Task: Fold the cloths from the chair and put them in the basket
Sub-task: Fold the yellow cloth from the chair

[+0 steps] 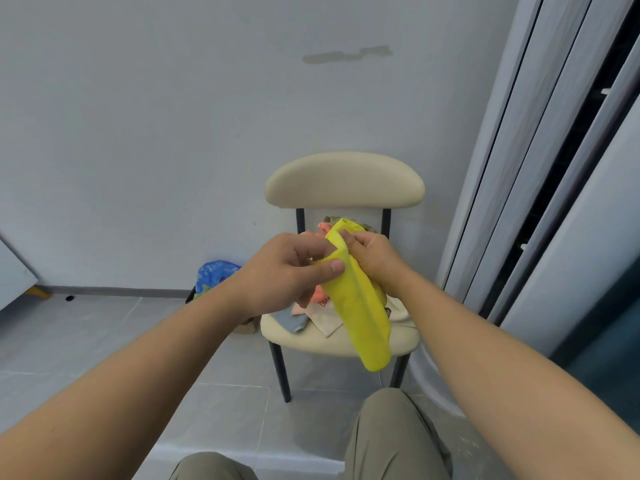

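A: Where was the cloth (360,306)?
B: You held it up in front of the chair (343,181) — the yellow length hung down past the seat's near edge.
A: And your hands?
B: Your left hand (287,268) pinched its upper fold between thumb and fingers; your right hand (375,259) gripped the top from the right, fingers curled.
A: The rest?
B: A pile (320,315) lay on the seat — pink, grey, cream — behind the cloth.

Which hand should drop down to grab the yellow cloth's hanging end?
Probably left: the right hand grips the top of the yellow cloth, while the left hand only pinches its edge lower down.
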